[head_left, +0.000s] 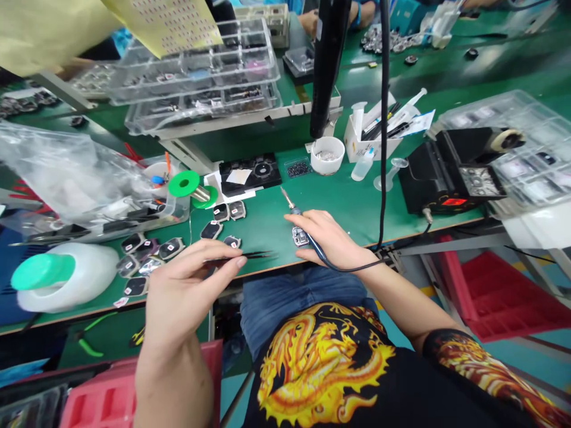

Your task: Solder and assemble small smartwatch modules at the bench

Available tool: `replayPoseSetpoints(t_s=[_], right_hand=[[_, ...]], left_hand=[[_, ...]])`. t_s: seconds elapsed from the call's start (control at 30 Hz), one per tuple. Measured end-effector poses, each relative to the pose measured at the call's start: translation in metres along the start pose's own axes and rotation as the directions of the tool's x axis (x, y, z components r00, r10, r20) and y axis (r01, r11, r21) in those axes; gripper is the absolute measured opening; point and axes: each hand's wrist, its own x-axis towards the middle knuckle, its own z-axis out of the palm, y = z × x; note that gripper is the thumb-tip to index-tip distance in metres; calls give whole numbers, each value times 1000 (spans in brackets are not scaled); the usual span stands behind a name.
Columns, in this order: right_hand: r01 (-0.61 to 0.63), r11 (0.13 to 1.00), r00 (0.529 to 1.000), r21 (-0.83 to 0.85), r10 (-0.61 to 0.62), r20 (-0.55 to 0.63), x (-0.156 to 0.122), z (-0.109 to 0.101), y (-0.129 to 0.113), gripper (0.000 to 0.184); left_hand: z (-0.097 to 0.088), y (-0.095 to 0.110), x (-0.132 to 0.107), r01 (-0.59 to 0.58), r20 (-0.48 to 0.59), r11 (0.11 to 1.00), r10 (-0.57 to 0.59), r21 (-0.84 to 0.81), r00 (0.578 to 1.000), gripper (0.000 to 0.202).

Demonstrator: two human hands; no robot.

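**iron in one hand, tweezers in the other**

above the green table (357, 205), the right hand (330, 235) curls its fingers (297, 219) round a light, slim soldering iron (291, 205), held by its grip, beside a small, probably fragile metal-framed part (300, 236); the left hand (191, 291) pinches springy tweezers (256, 256).

ten dark parts (211, 230) lie beyond the left hand (191, 291), one silver part (300, 236) under the right hand (328, 238). each hand holds one tool: tweezers (250, 257), soldering iron (294, 208).
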Motion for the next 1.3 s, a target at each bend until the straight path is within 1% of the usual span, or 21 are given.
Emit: replayPoseSetpoints(t_s=[0.07, 0.17, 0.2, 0.27, 0.37, 0.53, 0.63, 0.67, 0.73, 0.8, 0.87, 0.93, 1.03, 1.1, 1.17, 1.3], right_hand=[[-25, 998, 999, 65, 27, -31, -6, -3, -1, 80], [-75, 985, 994, 157, 86, -66, -6, -5, 0, 78], [-79, 984, 994, 160, 90, -62, -5, -5, 1, 78], [-64, 990, 997, 127, 70, -45, -4, -4, 1, 77], [-34, 997, 998, 74, 37, -41, -3, -1, 2, 74], [-17, 998, 998, 55, 20, -59, -4, 1, 1, 69], [-20, 999, 998, 46, 23, -61, -4, 1, 0, 67], [-25, 999, 998, 47, 28, -58, -4, 1, 0, 67], [-38, 998, 998, 52, 40, -51, -4, 1, 0, 67], [-48, 997, 997, 57, 50, -50, -4, 2, 1, 66], [-49, 997, 997, 59, 52, -55, -4, 2, 1, 66], [-45, 997, 997, 62, 48, -61, -4, 2, 1, 65], [-37, 997, 997, 64, 41, -70, -3, 2, 1, 64], [-34, 997, 997, 65, 39, -70, -4, 3, 1, 63], [-34, 998, 997, 61, 38, -63, -4, 4, 2, 62], [-41, 997, 998, 58, 44, -52, -4, 5, 3, 62]], left_hand=[[7, 0, 2, -30, 48, 999, 28, 41, 998, 7], [17, -1, 7, -92, 183, 991, 72, 102, 980, 15], [20, -2, 9, -118, 212, 987, 92, 113, 973, 17], [25, -4, 13, -165, 226, 978, 132, 131, 965, 18], [34, -11, 15, -189, 205, 973, 159, 135, 966, 16], [50, -32, 9, -54, 166, 997, 46, 46, 985, 10], [55, -40, 6, -35, 173, 999, 30, 26, 984, 8], [56, -41, 6, -35, 175, 999, 30, 29, 984, 8], [58, -39, 5, -11, 145, 1000, 10, 6, 989, 6], [62, -35, 5, 54, 81, 994, -46, -100, 996, 6], [70, -30, 6, 116, 22, 963, -114, -242, 993, 9], [82, -26, 7, 136, -8, 938, -146, -319, 989, 13], [100, -26, 8, 121, -15, 939, -133, -323, 991, 15], [108, -30, 9, 102, -13, 947, -111, -305, 994, 13], [111, -33, 9, 87, -12, 957, -94, -277, 996, 12], [110, -35, 9, 68, 5, 972, -68, -227, 998, 11]])
